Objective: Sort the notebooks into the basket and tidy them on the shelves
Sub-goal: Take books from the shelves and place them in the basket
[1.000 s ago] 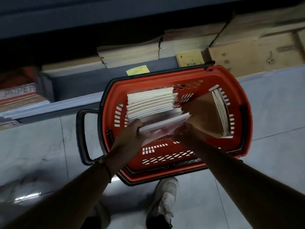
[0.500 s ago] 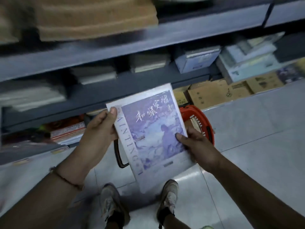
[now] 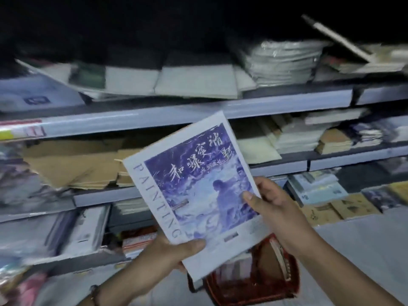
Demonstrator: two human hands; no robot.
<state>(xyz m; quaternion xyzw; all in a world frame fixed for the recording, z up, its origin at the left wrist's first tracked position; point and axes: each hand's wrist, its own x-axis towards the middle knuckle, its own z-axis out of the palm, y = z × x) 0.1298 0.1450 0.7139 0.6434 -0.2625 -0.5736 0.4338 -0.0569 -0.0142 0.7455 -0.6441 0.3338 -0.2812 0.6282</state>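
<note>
Presently the notebook [image 3: 198, 195] is held by both hands: its near bottom corner is pinched by the left hand [image 3: 163, 259], its right edge gripped by the right hand [image 3: 276, 208], thumb on the cover. Judged thin, light, slightly floppy with a glossy, perhaps slippery cover; best supported along opposite edges. Below the hands, the red basket [image 3: 260, 281] is seen; beyond them, the shelves [image 3: 287, 102].

Notebook [image 3: 194, 191] higher, left hand [image 3: 167, 255] lower.

Shelves [image 3: 176, 115] crammed with stacks [image 3: 284, 60] — dark gaps above.
</note>
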